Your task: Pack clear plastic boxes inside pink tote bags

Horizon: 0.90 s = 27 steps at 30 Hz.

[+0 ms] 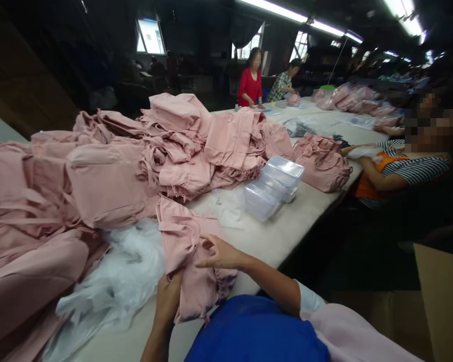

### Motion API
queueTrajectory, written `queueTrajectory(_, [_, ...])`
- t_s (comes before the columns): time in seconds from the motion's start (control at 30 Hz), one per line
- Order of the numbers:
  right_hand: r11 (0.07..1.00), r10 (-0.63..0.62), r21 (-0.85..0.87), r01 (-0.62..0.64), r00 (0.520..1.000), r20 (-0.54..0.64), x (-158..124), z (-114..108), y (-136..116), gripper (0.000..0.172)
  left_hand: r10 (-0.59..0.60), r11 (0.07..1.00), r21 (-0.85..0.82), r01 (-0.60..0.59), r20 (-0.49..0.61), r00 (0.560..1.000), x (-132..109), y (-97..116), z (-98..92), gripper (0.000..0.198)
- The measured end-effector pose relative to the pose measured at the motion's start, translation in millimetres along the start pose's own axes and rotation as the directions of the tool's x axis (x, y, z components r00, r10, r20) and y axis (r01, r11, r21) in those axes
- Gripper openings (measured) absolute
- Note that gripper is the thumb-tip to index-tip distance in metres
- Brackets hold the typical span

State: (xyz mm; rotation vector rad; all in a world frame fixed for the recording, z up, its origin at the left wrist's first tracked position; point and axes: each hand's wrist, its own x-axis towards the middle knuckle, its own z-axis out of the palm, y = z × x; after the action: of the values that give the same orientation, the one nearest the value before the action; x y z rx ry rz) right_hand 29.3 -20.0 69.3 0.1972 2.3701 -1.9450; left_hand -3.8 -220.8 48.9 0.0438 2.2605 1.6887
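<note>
A folded pink garment (pixel 196 286) with straps and gathered edges lies at the near edge of the table in front of me. My left hand (pixel 169 296) is closed on its left side, the fingertips hidden under the cloth. Over the upper right part of the same garment is my right hand (pixel 222 253), thumb and fingers curved and apart, with nothing visible between them. To the left, a heap of clear plastic bags (pixel 132 271) touches the garment pile. Just beyond the garment lies a small clear bag (pixel 226 213) with faint print.
Large piles of folded pink garments (pixel 109 176) cover the left and middle of the white table (pixel 287 241). Clear plastic boxes (pixel 274 186) stand stacked near the right edge. A co-worker in striped sleeves (pixel 419 173) handles plastic at right. Bagged pink garments (pixel 347 98) lie farther back.
</note>
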Motion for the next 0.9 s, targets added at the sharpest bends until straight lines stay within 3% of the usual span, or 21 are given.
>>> queueTrajectory(0.07, [1.0, -0.013, -0.024, 0.014, 0.999, 0.03, -13, 18, 7, 0.084, 0.118, 0.992, 0.047, -0.118, 0.019, 0.993, -1, -2, 8.5, 0.042])
queueTrajectory(0.17, [1.0, -0.011, 0.019, 0.013, 0.998, -0.059, -15, 39, 16, 0.075, 0.291, 0.954, 0.073, -0.29, 0.005, 0.957, -2, -3, 17.9, 0.049])
queueTrajectory(0.3, [0.989, -0.091, 0.107, 0.099, 0.993, -0.074, 4, 42, 28, 0.059, 0.189, 0.982, 0.007, -0.19, -0.102, 0.977, 4, 3, 17.2, 0.055])
queueTrajectory(0.43, [0.983, -0.179, 0.036, 0.179, 0.984, 0.01, 19, 29, 23, 0.026, 0.171, 0.98, -0.07, -0.185, -0.168, 0.971, 12, 16, 13.5, 0.035])
queueTrajectory(0.53, [0.958, -0.199, 0.2, 0.208, 0.978, -0.062, 17, 17, 7, 0.025, 0.163, 0.974, -0.119, -0.191, -0.209, 0.964, 13, 21, 14.5, 0.032])
queueTrajectory(0.6, [0.877, -0.175, 0.433, 0.21, 0.977, -0.12, 9, 8, -5, 0.029, 0.16, 0.961, -0.202, -0.188, -0.147, 0.976, 12, 20, 16.1, 0.036])
queueTrajectory(0.67, [0.729, -0.129, 0.657, 0.193, 0.981, -0.145, 1, -3, -15, 0.031, 0.144, 0.951, -0.275, -0.141, -0.011, 0.99, 10, 17, 17.4, 0.04])
queueTrajectory(0.77, [0.537, -0.047, 0.822, 0.188, 0.98, -0.193, -6, -19, -19, 0.034, 0.076, 0.935, -0.353, -0.029, 0.12, 0.99, 10, 13, 18.1, 0.037])
queueTrajectory(0.9, [0.5, 0.132, 0.834, 0.231, 0.932, -0.338, -1, -45, -3, 0.04, -0.133, 0.804, -0.584, 0.113, 0.009, 0.991, 20, 9, 13.5, 0.032])
